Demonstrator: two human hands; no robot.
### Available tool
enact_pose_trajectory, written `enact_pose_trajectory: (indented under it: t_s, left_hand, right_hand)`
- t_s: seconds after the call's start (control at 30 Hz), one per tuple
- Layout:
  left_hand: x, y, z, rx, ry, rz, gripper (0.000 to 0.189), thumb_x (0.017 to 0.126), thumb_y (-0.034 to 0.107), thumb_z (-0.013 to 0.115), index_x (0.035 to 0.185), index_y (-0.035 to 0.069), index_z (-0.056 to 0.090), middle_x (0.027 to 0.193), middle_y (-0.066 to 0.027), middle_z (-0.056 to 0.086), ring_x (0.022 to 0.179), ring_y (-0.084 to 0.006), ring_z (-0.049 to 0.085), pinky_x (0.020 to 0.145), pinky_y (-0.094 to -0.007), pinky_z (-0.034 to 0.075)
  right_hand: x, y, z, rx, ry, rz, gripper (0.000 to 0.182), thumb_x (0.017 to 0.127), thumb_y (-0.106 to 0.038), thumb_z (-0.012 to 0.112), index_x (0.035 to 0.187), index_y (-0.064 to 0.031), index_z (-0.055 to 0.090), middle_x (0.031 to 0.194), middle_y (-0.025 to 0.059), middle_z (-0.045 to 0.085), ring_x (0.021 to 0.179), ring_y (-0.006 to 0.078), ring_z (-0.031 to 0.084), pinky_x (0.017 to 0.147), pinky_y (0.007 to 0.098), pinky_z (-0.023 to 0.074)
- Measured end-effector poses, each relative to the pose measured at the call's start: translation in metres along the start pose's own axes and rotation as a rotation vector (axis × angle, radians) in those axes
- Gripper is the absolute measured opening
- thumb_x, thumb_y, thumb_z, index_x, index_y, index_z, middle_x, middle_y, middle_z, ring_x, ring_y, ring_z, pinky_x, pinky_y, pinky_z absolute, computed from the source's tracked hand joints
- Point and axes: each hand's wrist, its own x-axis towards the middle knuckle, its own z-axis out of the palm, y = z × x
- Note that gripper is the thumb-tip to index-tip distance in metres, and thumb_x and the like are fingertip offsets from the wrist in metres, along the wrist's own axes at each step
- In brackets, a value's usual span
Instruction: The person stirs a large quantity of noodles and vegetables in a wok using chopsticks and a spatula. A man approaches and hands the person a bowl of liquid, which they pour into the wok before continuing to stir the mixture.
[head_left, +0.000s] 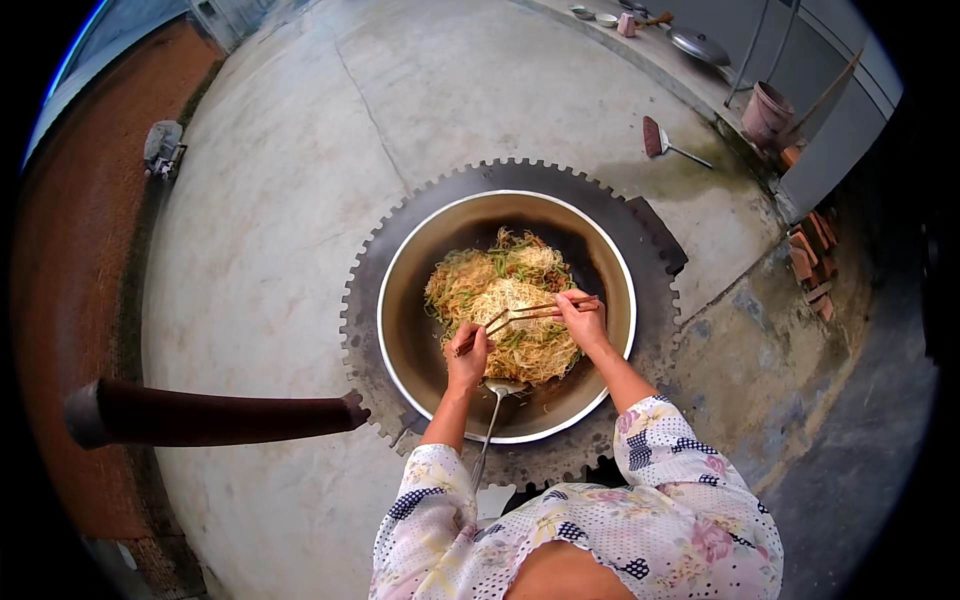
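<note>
A wide metal wok (409, 367) with a bright rim holds a heap of thin noodles (457, 277) mixed with green bean pieces and brown bits. My left hand (468, 354) grips a pair of brown chopsticks (491, 328) over the left part of the heap. Over its right part, my right hand (581, 319) grips another pair of chopsticks (536, 308). The tips of both pairs come close together above pale noodles in the middle; whether they touch is unclear. A metal spatula (491, 427) leans on the near rim, its blade at the noodles' edge.
The wok sits in a dark, toothed metal ring (367, 300). A dark brown pipe (225, 411) sticks out to the left. On the concrete floor lies a broom (660, 139). Broken bricks (812, 259), a pink bucket (766, 114) and a ledge with a metal lid (697, 46) are at the right.
</note>
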Motion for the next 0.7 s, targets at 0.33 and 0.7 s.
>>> enact_pose_trajectory:
  t_s: [0.33, 0.7]
  left_hand:
    - [-0.024, 0.043, -0.004, 0.005, -0.071, 0.08, 0.006, 0.09, 0.002, 0.057, 0.085, -0.001, 0.056, 0.069, -0.0075, 0.063, 0.066, -0.0117, 0.066, 0.057, -0.0225, 0.052]
    - [-0.05, 0.04, -0.054, 0.2, -0.068, 0.103, 0.005, 0.089, 0.002, 0.059, 0.085, 0.0, 0.056, 0.063, -0.0068, 0.062, 0.061, -0.0103, 0.063, 0.054, -0.0234, 0.049]
  right_hand:
    - [-0.012, -0.026, -0.055, 0.01, 0.055, 0.026, 0.014, 0.089, -0.01, 0.061, 0.084, 0.0025, 0.063, 0.074, 0.007, 0.065, 0.068, 0.0157, 0.067, 0.057, 0.027, 0.0573]
    - [-0.042, -0.046, -0.077, -0.365, 0.17, -0.063, 0.016, 0.089, -0.012, 0.061, 0.085, 0.0032, 0.064, 0.073, 0.0068, 0.066, 0.067, 0.0137, 0.066, 0.06, 0.0263, 0.0541]
